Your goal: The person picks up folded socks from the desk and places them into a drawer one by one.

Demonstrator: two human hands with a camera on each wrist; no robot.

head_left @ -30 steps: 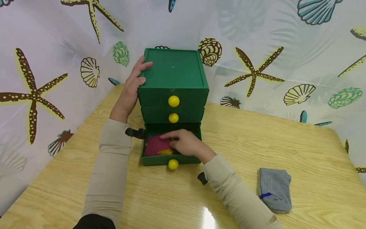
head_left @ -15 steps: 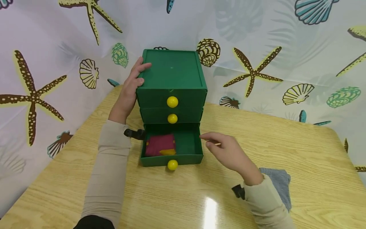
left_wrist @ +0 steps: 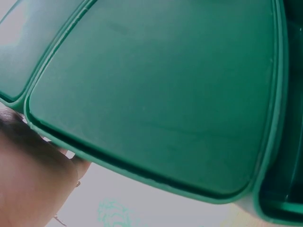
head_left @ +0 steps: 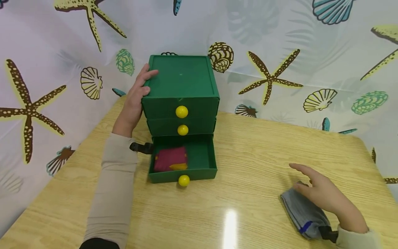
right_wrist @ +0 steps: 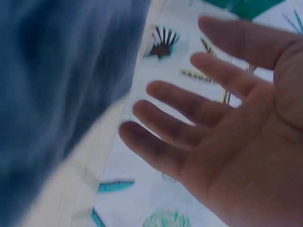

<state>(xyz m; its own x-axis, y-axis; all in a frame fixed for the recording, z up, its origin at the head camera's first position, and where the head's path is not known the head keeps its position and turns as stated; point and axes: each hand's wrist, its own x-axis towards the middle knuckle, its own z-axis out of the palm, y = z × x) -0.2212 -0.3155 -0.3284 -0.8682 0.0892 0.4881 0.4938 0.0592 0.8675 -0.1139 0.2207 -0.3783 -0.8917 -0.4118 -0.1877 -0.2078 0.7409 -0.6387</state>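
Observation:
My left hand (head_left: 133,100) rests against the left side of a green drawer cabinet (head_left: 183,79), its fingertips over the top edge. In the left wrist view, the cabinet's side wall (left_wrist: 156,99) fills most of the picture. The bottom drawer (head_left: 200,157) is pulled out, with a folded maroon sock (head_left: 166,159) with yellow patches in its left half. My right hand (head_left: 326,193) hovers over a folded grey sock (head_left: 298,209) with a blue stripe on the table. Its fingers (right_wrist: 189,104) are spread and hold nothing; the sock looms blurred beside them in the right wrist view.
The two upper drawers with yellow knobs (head_left: 181,111) are closed. A light wooden table (head_left: 248,166) carries everything. A white curtain (head_left: 192,27) with starfish and shells stands behind and to the left.
My right hand has left the drawer, where it was at the maroon sock, and moved right to above the grey sock. My left hand stays on the cabinet. The view has shifted slightly.

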